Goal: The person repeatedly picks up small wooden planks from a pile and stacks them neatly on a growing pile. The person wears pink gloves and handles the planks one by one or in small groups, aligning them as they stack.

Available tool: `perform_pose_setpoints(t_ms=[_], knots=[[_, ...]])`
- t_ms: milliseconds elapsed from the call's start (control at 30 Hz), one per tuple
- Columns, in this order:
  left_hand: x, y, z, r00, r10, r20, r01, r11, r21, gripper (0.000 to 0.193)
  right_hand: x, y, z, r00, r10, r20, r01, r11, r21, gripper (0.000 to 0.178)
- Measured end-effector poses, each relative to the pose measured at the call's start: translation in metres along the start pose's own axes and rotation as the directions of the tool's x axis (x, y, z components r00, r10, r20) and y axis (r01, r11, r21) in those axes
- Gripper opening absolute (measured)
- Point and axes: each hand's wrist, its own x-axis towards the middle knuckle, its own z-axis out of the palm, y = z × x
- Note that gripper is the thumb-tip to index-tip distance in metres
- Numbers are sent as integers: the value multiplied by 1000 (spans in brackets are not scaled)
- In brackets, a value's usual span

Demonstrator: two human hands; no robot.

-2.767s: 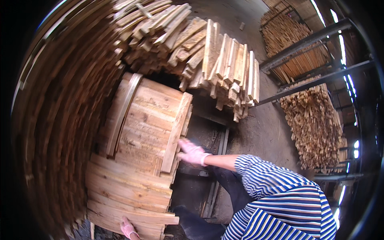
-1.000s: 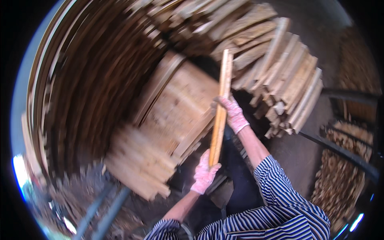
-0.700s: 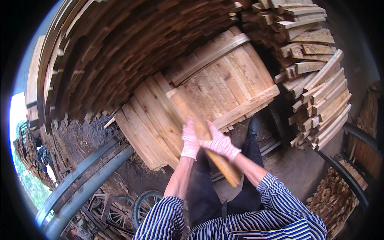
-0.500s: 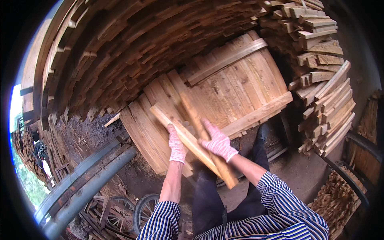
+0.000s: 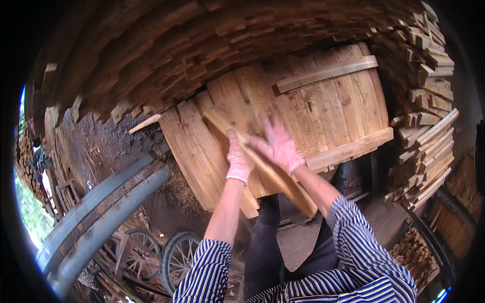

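Note:
My left hand point(image 5: 238, 160), in a pinkish-white knit glove, is closed around the side of a wooden strip point(image 5: 284, 184). The strip slants from the boards down toward my legs, and a second piece appears to lie along it, but motion blur hides the edge between them. My right hand point(image 5: 280, 149), gloved alike, has its fingers spread, its thumb side beside the strip. Beneath both hands is a layer of side-by-side planks point(image 5: 328, 108). One batten point(image 5: 326, 74) lies across its far side, another point(image 5: 351, 149) along its near right side.
A tall stack of cut timber point(image 5: 202, 55) curves behind the planks. More short pieces point(image 5: 429, 146) are piled at the right. At the left are a blue-grey metal rail point(image 5: 108, 199) and a spoked wheel point(image 5: 182, 257). A pile of offcuts point(image 5: 417, 257) sits at the lower right.
The two crossed strips have come together under my hands. My right hand has opened its fingers and lifted off its strip. The whole view has shifted, with the planks now farther right.

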Motion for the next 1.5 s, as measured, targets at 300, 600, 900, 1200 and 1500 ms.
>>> perform_pose_setpoints(t_ms=[300, 600, 900, 1200, 1500], knots=[[-5, 21, -65, 704, 707, -66, -177, 264, 948, 102, 13, 87, -52, 968, 137, -210, -56, 935, 349, 68], [-17, 31, -51, 779, 624, -66, -197, 343, 918, 88, 77, 177, -38, 957, -180, -229, 188, 982, 12, 74], [-83, 84, -74, 647, 715, 265, -222, -156, 962, 84, 71, 103, -59, 997, -65, 51, 51, 970, 237, 79], [26, 69, -82, 693, 664, 281, -338, -45, 940, 81, 69, 157, -27, 983, -128, -128, 158, 953, 257, 82], [32, 89, -72, 786, 596, 163, -44, -209, 977, 80, 35, 128, -111, 998, 37, -40, -37, 999, 4, 71]])
